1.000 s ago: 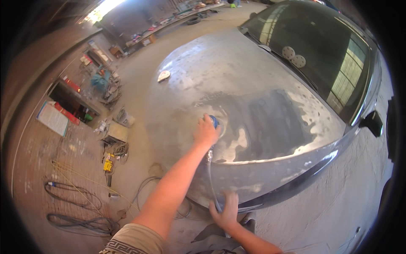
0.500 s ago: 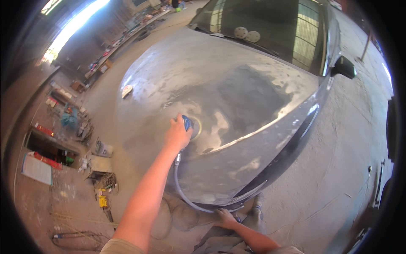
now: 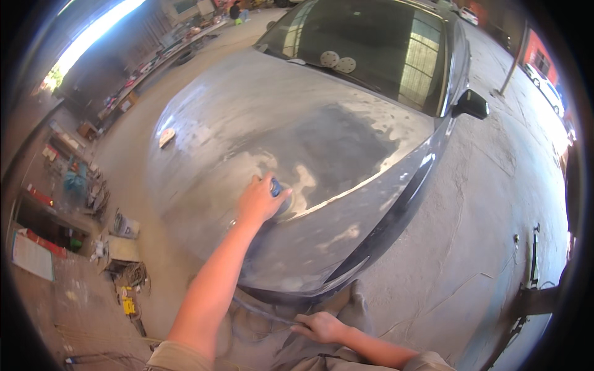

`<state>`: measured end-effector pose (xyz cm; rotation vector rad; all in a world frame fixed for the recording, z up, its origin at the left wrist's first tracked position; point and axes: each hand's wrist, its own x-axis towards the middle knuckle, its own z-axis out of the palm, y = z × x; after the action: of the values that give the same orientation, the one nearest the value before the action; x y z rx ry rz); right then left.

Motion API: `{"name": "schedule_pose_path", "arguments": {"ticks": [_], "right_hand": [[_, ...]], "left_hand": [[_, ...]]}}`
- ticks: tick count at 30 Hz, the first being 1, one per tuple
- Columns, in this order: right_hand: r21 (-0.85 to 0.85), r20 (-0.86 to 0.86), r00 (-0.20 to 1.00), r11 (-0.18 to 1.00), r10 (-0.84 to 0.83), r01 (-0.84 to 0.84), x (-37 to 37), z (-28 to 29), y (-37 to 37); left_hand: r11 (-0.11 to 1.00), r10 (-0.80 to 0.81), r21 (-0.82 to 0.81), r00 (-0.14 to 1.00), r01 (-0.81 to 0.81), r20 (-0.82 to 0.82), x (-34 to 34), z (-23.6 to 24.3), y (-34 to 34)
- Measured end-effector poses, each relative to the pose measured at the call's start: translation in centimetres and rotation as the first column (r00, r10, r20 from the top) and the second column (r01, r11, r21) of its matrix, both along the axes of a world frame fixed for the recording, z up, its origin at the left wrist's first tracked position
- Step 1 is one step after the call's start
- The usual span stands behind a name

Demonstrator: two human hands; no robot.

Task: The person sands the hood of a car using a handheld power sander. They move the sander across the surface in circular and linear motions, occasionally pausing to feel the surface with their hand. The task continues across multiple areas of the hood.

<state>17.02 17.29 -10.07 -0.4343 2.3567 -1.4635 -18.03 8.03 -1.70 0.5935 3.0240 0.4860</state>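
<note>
My left hand (image 3: 257, 199) is closed over the blue top of a round sander (image 3: 276, 187), whose pad rests on the hood (image 3: 210, 117) of a dark car. The hood is dull, with bare pale patches around a darker grey area. Low in front of the bumper, my right hand (image 3: 323, 326) is closed around a grey air hose (image 3: 263, 311). The hose runs leftward from it and passes behind my left forearm. A small pale block (image 3: 166, 137) lies on the hood's left side.
Two white perforated discs (image 3: 338, 62) show at the base of the windshield (image 3: 371, 55). A side mirror (image 3: 472, 104) juts out at the right. Cluttered shelving (image 3: 74, 179), a bucket (image 3: 126, 225) and a yellow tool (image 3: 128, 305) stand at the left. A person (image 3: 236, 11) sits far back.
The view has shifted, so the car appears further left. My left hand still holds the sander against the hood. My right hand has drawn the hose away from the bumper, toward me.
</note>
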Motion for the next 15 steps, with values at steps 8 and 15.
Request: {"name": "schedule_pose_path", "arguments": {"ticks": [8,15], "right_hand": [[-0.023,-0.043,0.98,0.98,0.194,-0.195,-2.5,3.3,1.1],[-0.082,0.018,0.936,0.933,0.352,-0.35,-6.6,2.8,6.6]], "left_hand": [[0.994,0.04,-0.091,0.979,-0.06,-0.198,1.8,-0.9,0.8],[0.979,0.17,-0.077,0.965,-0.188,-0.201,2.4,-0.8,5.0]]}}
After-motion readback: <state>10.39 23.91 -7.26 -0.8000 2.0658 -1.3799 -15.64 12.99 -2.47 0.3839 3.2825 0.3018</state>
